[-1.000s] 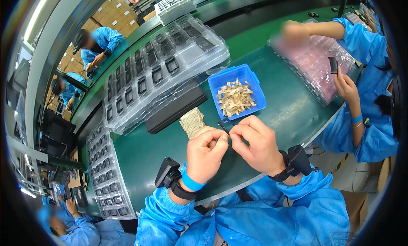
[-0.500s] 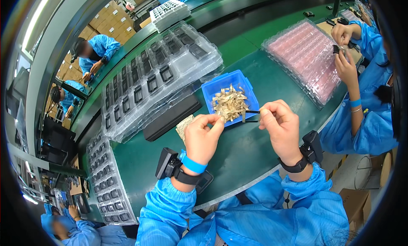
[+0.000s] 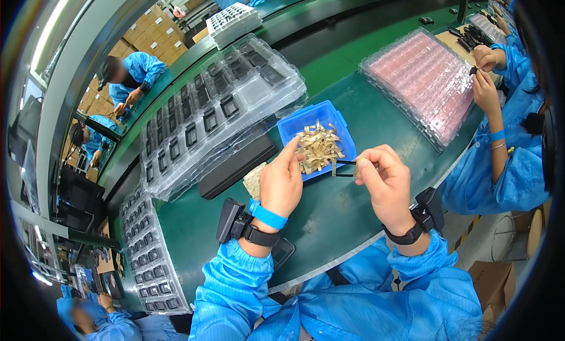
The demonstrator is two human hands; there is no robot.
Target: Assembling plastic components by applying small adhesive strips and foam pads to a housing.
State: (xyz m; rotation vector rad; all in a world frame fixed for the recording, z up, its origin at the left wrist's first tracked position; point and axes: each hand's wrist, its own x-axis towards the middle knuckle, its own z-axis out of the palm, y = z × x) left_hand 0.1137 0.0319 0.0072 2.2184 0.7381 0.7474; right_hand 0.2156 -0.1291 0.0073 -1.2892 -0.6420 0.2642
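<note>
My right hand [image 3: 385, 179] is closed on a small black frame [image 3: 348, 162], pinched at its right end. A tan strip [image 3: 333, 167] spans the frame's left end. Just beyond lies a blue bin [image 3: 286, 129] holding a heap of loose tan strips [image 3: 321, 145]. My left hand [image 3: 281, 182] is beside the bin's near left corner, fingers stretched out toward the strips and apparently holding nothing. Partly behind this hand sits a pale, wrinkled pad [image 3: 254, 181]. The frame's right end is hidden by my right fingers.
A stack of clear trays [image 3: 259, 96] with black frames stands far left, above a long black box [image 3: 238, 164]. Another filled tray [image 3: 150, 258] lies at left. A pink-filled clear tray [image 3: 421, 82] is at right, near a co-worker's hands [image 3: 485, 76] and black parts [image 3: 471, 37].
My left hand has moved back from the frame, and its pinched fingers have straightened. My right hand, still gripping the frame, has shifted slightly left and down.
</note>
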